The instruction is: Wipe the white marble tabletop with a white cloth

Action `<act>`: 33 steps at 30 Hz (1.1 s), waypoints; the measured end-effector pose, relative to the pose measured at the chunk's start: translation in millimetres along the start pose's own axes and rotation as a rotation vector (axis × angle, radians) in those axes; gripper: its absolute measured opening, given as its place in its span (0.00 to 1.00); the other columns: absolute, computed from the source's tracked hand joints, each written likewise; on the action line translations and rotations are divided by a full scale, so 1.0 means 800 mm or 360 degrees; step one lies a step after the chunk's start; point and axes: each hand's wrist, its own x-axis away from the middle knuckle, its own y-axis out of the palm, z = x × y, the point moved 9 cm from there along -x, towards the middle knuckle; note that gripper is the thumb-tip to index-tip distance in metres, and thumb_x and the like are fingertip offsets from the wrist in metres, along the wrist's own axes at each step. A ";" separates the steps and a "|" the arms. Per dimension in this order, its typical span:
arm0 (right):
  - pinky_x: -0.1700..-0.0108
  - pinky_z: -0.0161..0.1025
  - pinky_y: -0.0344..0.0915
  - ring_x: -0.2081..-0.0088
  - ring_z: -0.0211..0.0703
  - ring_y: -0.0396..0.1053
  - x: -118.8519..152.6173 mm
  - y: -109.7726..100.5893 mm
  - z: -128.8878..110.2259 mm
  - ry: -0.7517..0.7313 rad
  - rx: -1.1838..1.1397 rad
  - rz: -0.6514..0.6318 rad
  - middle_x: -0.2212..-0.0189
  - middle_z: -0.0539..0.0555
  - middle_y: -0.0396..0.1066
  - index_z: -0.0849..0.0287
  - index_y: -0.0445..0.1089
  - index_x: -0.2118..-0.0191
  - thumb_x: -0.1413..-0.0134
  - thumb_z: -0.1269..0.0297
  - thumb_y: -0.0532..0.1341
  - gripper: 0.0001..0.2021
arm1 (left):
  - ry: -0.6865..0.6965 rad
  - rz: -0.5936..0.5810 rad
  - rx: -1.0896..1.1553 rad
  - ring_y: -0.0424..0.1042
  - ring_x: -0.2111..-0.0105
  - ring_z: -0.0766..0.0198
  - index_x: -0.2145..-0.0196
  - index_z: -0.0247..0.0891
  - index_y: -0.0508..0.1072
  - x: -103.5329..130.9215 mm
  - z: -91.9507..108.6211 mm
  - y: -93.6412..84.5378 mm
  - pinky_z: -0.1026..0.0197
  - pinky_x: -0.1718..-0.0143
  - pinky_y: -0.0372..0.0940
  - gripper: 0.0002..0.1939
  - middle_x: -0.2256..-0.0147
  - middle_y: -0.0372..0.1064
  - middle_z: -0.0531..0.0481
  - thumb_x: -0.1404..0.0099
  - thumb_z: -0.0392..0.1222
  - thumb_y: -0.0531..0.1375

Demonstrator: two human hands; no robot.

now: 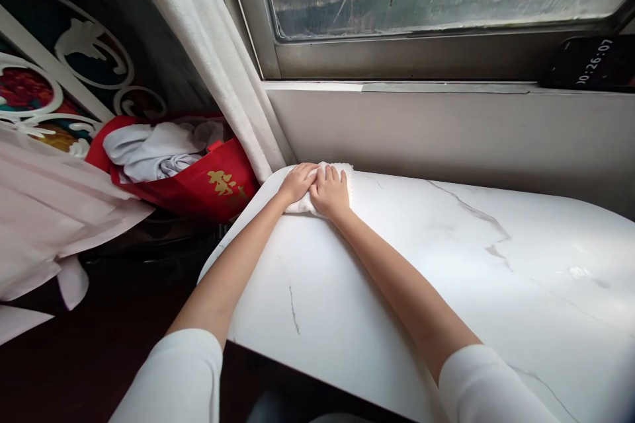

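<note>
A folded white cloth [308,206] lies on the far left corner of a white, marble-patterned table [397,264]. My left hand [298,183] rests palm down on the cloth's left part, its fingers stretched out flat toward the right. Beside it, touching it, my right hand [331,192] presses on the cloth with its fingers spread and pointing away from me. The cloth's right edge shows past my right fingers. Whether any cloth is pinched under the palms is hidden.
A red bag [198,178] holding pale fabric [153,149] stands left of the table. A white curtain [213,46] hangs behind it, pink fabric [64,205] at far left. Behind the table are a wall and window; a phone [592,63] leans on the sill at right.
</note>
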 end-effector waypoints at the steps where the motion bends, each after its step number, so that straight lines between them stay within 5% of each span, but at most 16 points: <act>1: 0.36 0.55 0.39 0.35 0.55 0.47 0.003 0.000 -0.001 -0.0002 0.0007 0.0001 0.37 0.68 0.53 0.72 0.57 0.39 0.39 0.64 0.44 0.26 | 0.0002 0.0004 0.0006 0.63 0.45 0.60 0.49 0.36 0.69 0.002 0.001 -0.001 0.57 0.41 0.55 0.19 0.47 0.68 0.46 0.32 0.40 0.47; 8: 0.36 0.57 0.39 0.35 0.59 0.47 0.061 -0.015 -0.009 -0.0023 0.0089 -0.0018 0.36 0.70 0.52 0.74 0.54 0.37 0.37 0.63 0.44 0.27 | -0.0009 -0.0063 -0.0067 0.60 0.42 0.59 0.47 0.35 0.67 0.051 0.042 -0.001 0.54 0.39 0.53 0.20 0.44 0.65 0.45 0.32 0.40 0.46; 17: 0.36 0.60 0.39 0.34 0.62 0.42 0.270 -0.072 -0.031 -0.0522 0.0202 -0.0085 0.35 0.68 0.49 0.71 0.50 0.34 0.35 0.59 0.44 0.29 | 0.0022 -0.0036 -0.0294 0.52 0.37 0.53 0.39 0.31 0.59 0.246 0.179 0.000 0.45 0.36 0.48 0.25 0.39 0.57 0.39 0.31 0.37 0.42; 21: 0.35 0.60 0.40 0.33 0.59 0.42 0.321 -0.092 -0.023 -0.0578 0.0200 -0.0102 0.35 0.65 0.49 0.69 0.48 0.33 0.36 0.58 0.45 0.29 | 0.0075 -0.0164 -0.0257 0.48 0.35 0.53 0.37 0.33 0.55 0.283 0.223 0.009 0.44 0.36 0.46 0.26 0.37 0.53 0.41 0.32 0.37 0.44; 26: 0.36 0.59 0.41 0.35 0.58 0.45 0.292 -0.088 0.002 -0.0442 0.0182 -0.0128 0.36 0.66 0.53 0.69 0.52 0.35 0.36 0.58 0.45 0.28 | 0.0070 -0.0230 -0.0203 0.50 0.36 0.54 0.38 0.32 0.57 0.246 0.218 0.022 0.44 0.36 0.46 0.25 0.38 0.55 0.41 0.32 0.37 0.44; 33: 0.37 0.55 0.42 0.37 0.56 0.50 0.156 -0.069 0.070 -0.0213 0.0161 -0.0104 0.37 0.66 0.54 0.66 0.55 0.37 0.37 0.59 0.45 0.27 | 0.0082 -0.0114 -0.0122 0.59 0.41 0.55 0.44 0.33 0.64 0.095 0.172 0.049 0.52 0.38 0.51 0.21 0.42 0.63 0.42 0.32 0.39 0.48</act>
